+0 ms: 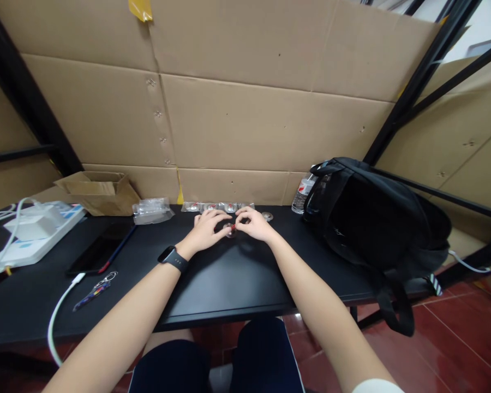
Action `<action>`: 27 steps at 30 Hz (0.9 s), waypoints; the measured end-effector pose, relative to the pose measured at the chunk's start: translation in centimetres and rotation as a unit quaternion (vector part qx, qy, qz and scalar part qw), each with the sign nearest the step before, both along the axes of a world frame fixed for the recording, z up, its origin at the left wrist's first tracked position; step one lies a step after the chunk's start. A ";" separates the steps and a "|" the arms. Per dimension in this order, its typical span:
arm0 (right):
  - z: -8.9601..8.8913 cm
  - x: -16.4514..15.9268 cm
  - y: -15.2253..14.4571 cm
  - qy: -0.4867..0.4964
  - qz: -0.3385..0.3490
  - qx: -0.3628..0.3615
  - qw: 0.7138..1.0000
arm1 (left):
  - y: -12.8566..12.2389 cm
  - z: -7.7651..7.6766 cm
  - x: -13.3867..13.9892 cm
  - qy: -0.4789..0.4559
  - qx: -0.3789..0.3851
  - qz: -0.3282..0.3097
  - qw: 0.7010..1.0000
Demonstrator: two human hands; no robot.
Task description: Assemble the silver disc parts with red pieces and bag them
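A small round shiny piece with a red part [228,231] sits between my hands on the black table. Around its left side, my left hand [203,231] is curled, the thumb at its edge. My right hand [254,224] pinches the red part with thumb and index finger. Both hands hide some of the piece, and its kind is too small to make out. Just behind the hands, several similar round pieces in clear wrappers [193,207] lie in a row along the cardboard wall. Another round clear piece [267,216] rests right of my right hand.
Clear plastic packaging [152,210], an open brown paper bag [100,194] and a white power strip [36,240] stand left. Nearer are a dark tablet [96,251] and a keychain [94,292]. A water bottle [301,195] and black backpack [376,218] occupy the right.
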State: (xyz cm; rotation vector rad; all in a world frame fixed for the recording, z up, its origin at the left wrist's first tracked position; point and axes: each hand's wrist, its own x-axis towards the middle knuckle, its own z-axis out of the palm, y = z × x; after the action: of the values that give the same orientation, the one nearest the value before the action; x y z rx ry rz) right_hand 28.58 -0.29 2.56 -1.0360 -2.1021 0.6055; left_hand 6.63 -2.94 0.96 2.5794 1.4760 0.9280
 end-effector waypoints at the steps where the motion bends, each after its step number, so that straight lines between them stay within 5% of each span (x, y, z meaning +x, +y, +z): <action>1: -0.1 0.3 0.1 -0.028 0.001 0.014 1.000 | 0.3 0.0 -0.5 -0.009 0.000 0.016 1.000; 5: -0.2 1.9 0.8 -0.133 0.000 0.043 0.990 | 1.4 -0.5 -2.5 0.003 -0.018 0.104 0.994; 9: -0.6 4.0 2.3 -0.151 -0.004 0.042 0.988 | 2.2 -1.6 -3.2 0.038 -0.066 0.124 0.989; 15: -1.5 7.6 4.2 -0.194 -0.218 0.034 0.956 | 4.1 -2.6 -3.8 0.051 -0.067 0.095 0.992; 19: -2.0 8.9 4.6 -0.232 -0.217 -0.011 0.948 | 4.7 -2.7 -5.3 0.074 -0.062 0.085 0.992; 27: -2.7 9.4 5.3 -0.215 -0.227 -0.014 0.950 | 4.8 -2.1 -7.9 0.101 -0.052 0.161 0.980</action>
State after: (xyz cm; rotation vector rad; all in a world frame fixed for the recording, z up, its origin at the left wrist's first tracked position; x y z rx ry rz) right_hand 37.98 4.97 -0.10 -1.7263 -2.0970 0.1883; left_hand -1.25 1.81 -1.18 2.4647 1.9825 0.6009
